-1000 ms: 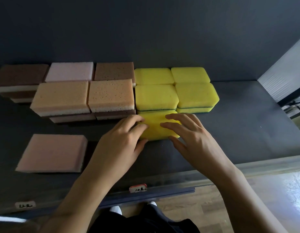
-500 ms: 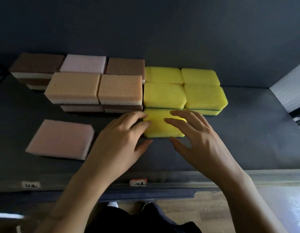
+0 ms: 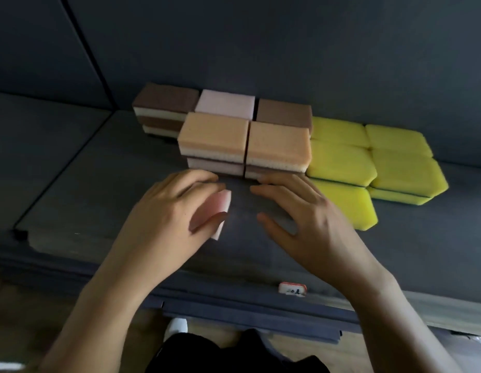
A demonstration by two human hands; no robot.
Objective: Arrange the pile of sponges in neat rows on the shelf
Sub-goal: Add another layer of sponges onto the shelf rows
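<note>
Sponges fill the back of the dark shelf [image 3: 99,184]. At 12 o'clock from the hands, two tan sponges [image 3: 215,130] sit side by side, each stacked on another sponge. Behind them, against the back wall, runs a row of brown sponges [image 3: 164,99] with one pale pink sponge [image 3: 225,103] between them. At 2 o'clock lies a block of yellow sponges [image 3: 338,162], two wide, touching the right tan stack. A single front yellow sponge [image 3: 355,208] lies at 3 o'clock from the right hand, against the yellow block behind it.

The left hand [image 3: 164,227] grips a pink sponge [image 3: 221,203] just in front of the left tan stack. Its fingers curl over the sponge's far edge and its thumb presses on the near right corner. Only the right end of the sponge shows past the hand. Whether the sponge rests flat on the shelf or is raised off it cannot be told.

The right hand [image 3: 309,227] is spread wide, palm down, fingers lightly bent and apart, holding nothing. Its fingertips reach toward 12 o'clock, near the foot of the right tan stack. Its outer side hides the left part of the front yellow sponge, and whether it touches that sponge or the shelf is unclear. The two hands are near each other but apart.

A small price label [image 3: 292,289] sits on the shelf's front edge at 6 o'clock from the right hand.
</note>
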